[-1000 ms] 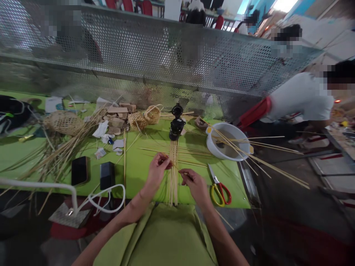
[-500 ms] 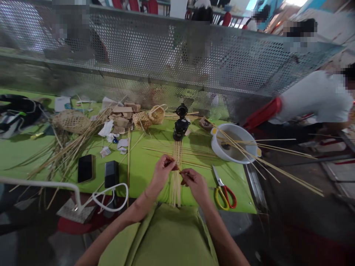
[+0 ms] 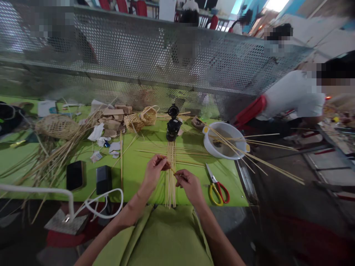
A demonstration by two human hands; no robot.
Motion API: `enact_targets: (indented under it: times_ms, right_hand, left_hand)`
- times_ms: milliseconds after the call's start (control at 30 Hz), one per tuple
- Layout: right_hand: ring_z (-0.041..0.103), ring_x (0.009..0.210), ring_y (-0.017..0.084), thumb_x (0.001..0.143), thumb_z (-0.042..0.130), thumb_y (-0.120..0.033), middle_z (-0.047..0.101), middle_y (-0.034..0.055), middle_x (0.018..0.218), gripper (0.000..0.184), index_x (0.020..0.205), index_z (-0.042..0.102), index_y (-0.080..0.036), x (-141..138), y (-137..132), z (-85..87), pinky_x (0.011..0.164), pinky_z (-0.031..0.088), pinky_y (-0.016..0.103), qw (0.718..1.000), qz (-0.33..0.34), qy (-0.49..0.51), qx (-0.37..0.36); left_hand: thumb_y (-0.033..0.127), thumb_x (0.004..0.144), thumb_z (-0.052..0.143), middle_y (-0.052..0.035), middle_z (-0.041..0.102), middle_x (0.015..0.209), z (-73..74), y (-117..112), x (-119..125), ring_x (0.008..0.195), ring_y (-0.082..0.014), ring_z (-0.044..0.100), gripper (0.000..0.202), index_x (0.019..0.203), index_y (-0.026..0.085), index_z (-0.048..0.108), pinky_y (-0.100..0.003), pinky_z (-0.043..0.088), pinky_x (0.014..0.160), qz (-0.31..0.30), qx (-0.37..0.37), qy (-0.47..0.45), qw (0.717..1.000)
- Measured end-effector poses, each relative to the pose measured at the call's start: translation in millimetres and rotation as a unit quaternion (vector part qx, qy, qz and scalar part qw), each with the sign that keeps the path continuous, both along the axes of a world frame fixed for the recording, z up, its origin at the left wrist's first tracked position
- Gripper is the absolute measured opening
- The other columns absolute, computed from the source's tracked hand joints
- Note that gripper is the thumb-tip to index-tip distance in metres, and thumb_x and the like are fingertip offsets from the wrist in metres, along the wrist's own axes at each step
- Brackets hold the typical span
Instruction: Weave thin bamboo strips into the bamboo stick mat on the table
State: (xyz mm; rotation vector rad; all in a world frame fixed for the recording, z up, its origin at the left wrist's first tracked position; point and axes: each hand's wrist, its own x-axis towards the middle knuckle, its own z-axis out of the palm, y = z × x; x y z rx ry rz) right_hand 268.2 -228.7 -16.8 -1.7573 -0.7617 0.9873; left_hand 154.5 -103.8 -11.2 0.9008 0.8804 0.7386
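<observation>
My left hand is closed in a pinch on one end of a thin bamboo strip. The other end sits between the closed fingers of my right hand, so a short slanting piece shows between the hands. Beneath them, a bundle of pale lengthwise strips runs toward me over the green table. A black object with an open round lid stands on the far end of that bundle. Several crosswise strips lie beyond my hands.
Scissors with yellow and red handles lie to the right, before a white basin holding water and long strips. Leftward are a phone, a black box, woven baskets and wood blocks. A person sits at right.
My hands have drawn slightly apart, and more of the strip shows between them. The whole view has swung a little to the right.
</observation>
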Motion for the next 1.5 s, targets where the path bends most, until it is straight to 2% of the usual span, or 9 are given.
enact_targets:
  times_ms: [133, 333, 500, 667, 800, 967, 1200, 1367, 1500]
  right_hand:
    - [0.060, 0.054, 0.015, 0.082, 0.062, -0.039, 0.066, -0.0005, 0.057, 0.021, 0.087, 0.068, -0.019, 1.6, 1.1, -2.4, 0.055, 0.041, 0.024, 1.000, -0.008, 0.010, 0.012]
    - [0.058, 0.051, 0.014, 0.080, 0.064, -0.040, 0.064, -0.0021, 0.055, 0.021, 0.086, 0.066, -0.020, -1.7, 5.0, -2.2, 0.053, 0.041, 0.024, 0.999, -0.006, 0.047, 0.021]
    - [0.057, 0.051, 0.014, 0.081, 0.063, -0.038, 0.064, -0.0020, 0.055, 0.019, 0.086, 0.067, -0.020, 2.6, 3.0, -5.7, 0.053, 0.040, 0.024, 0.999, -0.013, 0.032, 0.024]
    - [0.056, 0.050, 0.014, 0.081, 0.064, -0.039, 0.064, -0.0016, 0.054, 0.020, 0.086, 0.067, -0.020, 1.5, 1.9, -6.3, 0.052, 0.040, 0.024, 0.999, -0.002, 0.035, 0.019]
    - [0.057, 0.050, 0.014, 0.079, 0.065, -0.042, 0.063, -0.0017, 0.053, 0.024, 0.086, 0.067, -0.019, -2.7, 3.4, -2.6, 0.051, 0.041, 0.024, 0.998, 0.001, 0.061, 0.024]
    - [0.059, 0.051, 0.015, 0.079, 0.066, -0.045, 0.063, -0.0015, 0.054, 0.027, 0.086, 0.068, -0.019, -0.4, 2.4, -2.3, 0.052, 0.042, 0.024, 0.998, -0.003, 0.060, 0.013]
    - [0.060, 0.051, 0.015, 0.079, 0.067, -0.045, 0.062, -0.0023, 0.053, 0.027, 0.088, 0.068, -0.019, -0.9, 1.7, -4.0, 0.052, 0.042, 0.024, 0.998, 0.015, 0.067, 0.015]
    - [0.060, 0.051, 0.015, 0.081, 0.066, -0.045, 0.063, -0.0015, 0.055, 0.028, 0.088, 0.068, -0.019, -0.1, 0.0, -5.5, 0.052, 0.042, 0.024, 0.998, 0.011, 0.057, 0.016]
    - [0.059, 0.051, 0.014, 0.080, 0.067, -0.046, 0.063, -0.0018, 0.054, 0.028, 0.087, 0.067, -0.019, 0.1, -1.3, -5.8, 0.052, 0.042, 0.024, 0.998, 0.012, 0.062, 0.022]
  left_hand:
    - [0.056, 0.075, 0.077, -0.0031, 0.074, 0.080, 1.3, 0.2, -0.4, 0.065, -0.0155, 0.069, 0.047, 0.100, 0.018, 0.065, -0.029, 0.057, 0.066, -0.011, 0.018, 0.008, 1.000]
    - [0.053, 0.075, 0.077, -0.0018, 0.072, 0.070, -0.7, 4.2, 0.1, 0.061, -0.0162, 0.068, 0.041, 0.092, 0.017, 0.066, -0.029, 0.056, 0.063, 0.007, 0.039, 0.018, 0.999]
    - [0.057, 0.078, 0.075, -0.0050, 0.077, 0.085, -0.4, 1.7, 0.7, 0.068, -0.0166, 0.071, 0.047, 0.104, 0.018, 0.066, -0.028, 0.055, 0.065, 0.003, 0.021, 0.010, 1.000]
    - [0.055, 0.074, 0.077, -0.0035, 0.074, 0.076, 1.3, 4.5, 0.4, 0.059, -0.0146, 0.068, 0.043, 0.089, 0.017, 0.065, -0.024, 0.051, 0.058, 0.030, 0.026, 0.012, 0.999]
    - [0.055, 0.075, 0.075, -0.0033, 0.074, 0.074, 1.8, 4.4, -2.5, 0.056, -0.0138, 0.067, 0.042, 0.088, 0.018, 0.063, -0.022, 0.046, 0.053, 0.041, 0.020, 0.018, 0.999]
    - [0.056, 0.075, 0.077, -0.0057, 0.077, 0.082, 3.8, -0.1, -5.7, 0.065, -0.0167, 0.071, 0.049, 0.105, 0.018, 0.066, -0.026, 0.053, 0.061, 0.021, 0.011, 0.006, 1.000]
    - [0.052, 0.074, 0.077, -0.0051, 0.075, 0.073, 0.5, 1.7, -5.0, 0.059, -0.0162, 0.069, 0.040, 0.091, 0.017, 0.069, -0.028, 0.054, 0.061, 0.046, 0.018, 0.009, 0.999]
    - [0.052, 0.072, 0.080, -0.0067, 0.077, 0.080, 3.6, 3.7, -7.6, 0.066, -0.0173, 0.071, 0.047, 0.100, 0.015, 0.071, -0.030, 0.057, 0.067, 0.020, 0.003, -0.010, 1.000]
    - [0.050, 0.070, 0.081, -0.0066, 0.077, 0.082, 8.3, 5.9, -9.3, 0.067, -0.0178, 0.072, 0.047, 0.100, 0.015, 0.072, -0.031, 0.059, 0.071, 0.012, 0.007, -0.009, 1.000]
